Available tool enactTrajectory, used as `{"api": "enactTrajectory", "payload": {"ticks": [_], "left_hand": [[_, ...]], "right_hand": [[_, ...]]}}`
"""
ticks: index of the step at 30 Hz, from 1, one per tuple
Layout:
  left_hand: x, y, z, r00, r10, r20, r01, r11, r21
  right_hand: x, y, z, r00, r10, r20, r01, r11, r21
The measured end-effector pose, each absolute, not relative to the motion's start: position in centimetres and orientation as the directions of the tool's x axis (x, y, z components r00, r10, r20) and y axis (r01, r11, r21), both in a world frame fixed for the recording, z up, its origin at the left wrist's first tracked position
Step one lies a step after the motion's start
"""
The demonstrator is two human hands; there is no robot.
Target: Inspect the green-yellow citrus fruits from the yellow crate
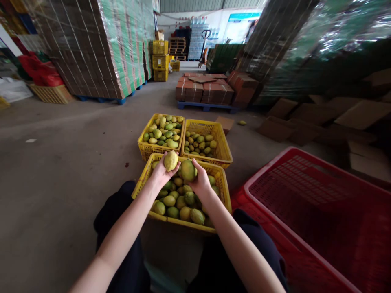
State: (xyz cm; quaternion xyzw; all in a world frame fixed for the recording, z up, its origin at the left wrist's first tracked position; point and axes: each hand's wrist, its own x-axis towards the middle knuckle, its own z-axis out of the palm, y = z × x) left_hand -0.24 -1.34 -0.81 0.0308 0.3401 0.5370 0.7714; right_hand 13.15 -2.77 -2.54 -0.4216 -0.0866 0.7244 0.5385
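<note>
In my left hand (161, 171) rests a yellow lemon (171, 160), with the fingers curled under it. A larger green lemon (188, 170) is gripped in my right hand (200, 179), the thumb lying along its side. Both hands are over the near yellow crate (224, 191), which holds many green and yellowish lemons (185, 213). Behind it stand two more yellow crates: the far left crate (146, 152) is heaped with lemons, and the far right crate (224, 152) has a lower layer of them.
A large red crate (301, 240) stands close on my right. Beyond the yellow crates, flattened cartons (203, 91) lie stacked on a blue pallet (207, 107). Wrapped pallet stacks (91, 49) rise at both sides. One loose lemon (242, 123) is on the floor.
</note>
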Motion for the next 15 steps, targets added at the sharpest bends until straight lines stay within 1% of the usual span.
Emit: {"api": "enactTrajectory", "payload": {"ticks": [4,6,8,11,13,15], "left_hand": [[-0.05,-1.56,-0.51,0.222,0.826,-0.519,-0.831,0.439,0.342],[-0.06,-1.77,-0.17,0.216,0.835,-0.506,-0.836,0.426,0.345],[-0.13,-1.94,0.08,0.190,0.845,-0.500,-0.814,0.420,0.401],[-0.27,-1.99,0.05,0.158,0.862,-0.481,-0.742,0.425,0.518],[-0.30,-1.87,-0.21,0.177,0.874,-0.453,-0.719,0.429,0.546],[-0.23,-1.65,-0.56,0.179,0.884,-0.433,-0.729,0.414,0.545]], "right_hand": [[13.16,-2.65,-2.74,0.012,0.775,-0.632,-0.692,-0.450,-0.565],[13.10,-2.69,-2.69,0.044,0.756,-0.653,-0.697,-0.445,-0.562],[13.04,-2.78,-2.54,0.040,0.774,-0.632,-0.711,-0.422,-0.562],[13.06,-2.93,-2.21,-0.009,0.815,-0.579,-0.723,-0.405,-0.560],[13.13,-3.02,-2.01,-0.053,0.837,-0.545,-0.722,-0.409,-0.558],[13.19,-3.10,-1.90,-0.064,0.846,-0.530,-0.734,-0.400,-0.549]]}}
